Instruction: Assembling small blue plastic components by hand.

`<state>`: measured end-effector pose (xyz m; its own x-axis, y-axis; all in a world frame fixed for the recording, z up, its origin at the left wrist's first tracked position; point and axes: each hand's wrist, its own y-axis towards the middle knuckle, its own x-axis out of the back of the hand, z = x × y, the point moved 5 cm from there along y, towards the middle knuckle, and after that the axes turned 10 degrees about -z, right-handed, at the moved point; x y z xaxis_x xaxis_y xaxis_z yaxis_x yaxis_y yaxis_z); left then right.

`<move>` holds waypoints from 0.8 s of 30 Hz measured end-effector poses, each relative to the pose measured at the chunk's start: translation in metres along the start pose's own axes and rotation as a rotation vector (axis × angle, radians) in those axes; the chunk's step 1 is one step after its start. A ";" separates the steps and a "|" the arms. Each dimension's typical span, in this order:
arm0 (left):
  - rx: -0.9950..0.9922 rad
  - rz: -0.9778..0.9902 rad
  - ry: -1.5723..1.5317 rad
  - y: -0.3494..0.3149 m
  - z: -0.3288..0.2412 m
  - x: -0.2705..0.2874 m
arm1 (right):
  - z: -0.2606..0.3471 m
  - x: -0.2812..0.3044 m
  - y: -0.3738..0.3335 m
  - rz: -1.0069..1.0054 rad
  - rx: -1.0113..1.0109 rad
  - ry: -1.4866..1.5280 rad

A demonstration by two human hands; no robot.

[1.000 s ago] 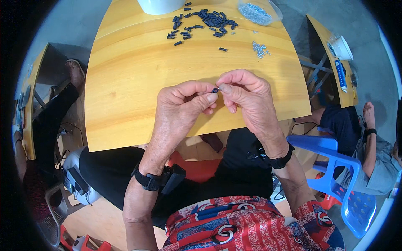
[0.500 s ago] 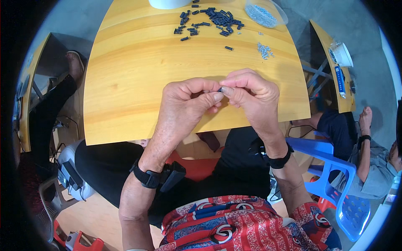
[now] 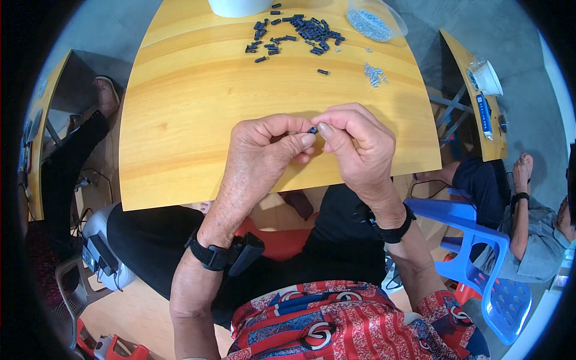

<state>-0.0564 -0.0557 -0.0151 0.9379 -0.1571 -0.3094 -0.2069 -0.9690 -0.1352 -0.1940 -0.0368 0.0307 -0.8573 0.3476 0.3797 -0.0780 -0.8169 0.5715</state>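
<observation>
Over the near half of the table, my left hand (image 3: 267,144) pinches a small black plastic piece (image 3: 312,130) between thumb and forefinger, with only its end showing. My right hand (image 3: 363,141) is closed in a pinch right beside that end; whatever its fingertips hold, if anything, is too small to make out. Farther off lies a heap of similar black plastic pieces (image 3: 315,30), several strewn to its left. A single black piece (image 3: 323,72) lies apart, nearer my hands. To its right is a little pile of small silvery screws (image 3: 373,75).
At the far right of the wooden table (image 3: 180,120) stands a clear round tub (image 3: 396,27) of small silvery parts. A white container (image 3: 240,7) stands at the far edge. Beyond the table's right side are a blue plastic chair (image 3: 498,240) and a seated person (image 3: 528,240).
My right thumb and forefinger have drawn back slightly from the black piece, so more of its end shows. My left hand keeps its pinch, nearly still.
</observation>
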 end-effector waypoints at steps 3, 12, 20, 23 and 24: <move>0.020 0.001 0.003 0.000 0.000 -0.001 | 0.002 0.000 0.000 -0.053 0.056 -0.044; 0.034 0.025 0.019 0.000 0.000 0.000 | 0.001 -0.004 -0.001 -0.042 0.033 -0.056; 0.076 0.038 0.002 -0.001 -0.001 0.002 | 0.012 -0.005 -0.003 -0.007 0.295 -0.168; 0.080 0.026 0.007 -0.002 -0.003 0.002 | 0.013 -0.006 -0.005 -0.011 0.389 -0.184; 0.079 0.015 0.014 -0.002 -0.003 0.002 | 0.013 -0.006 -0.005 -0.010 0.401 -0.171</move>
<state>-0.0532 -0.0552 -0.0126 0.9380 -0.1748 -0.2992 -0.2420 -0.9485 -0.2046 -0.1819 -0.0286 0.0349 -0.7585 0.4530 0.4684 0.1469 -0.5815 0.8002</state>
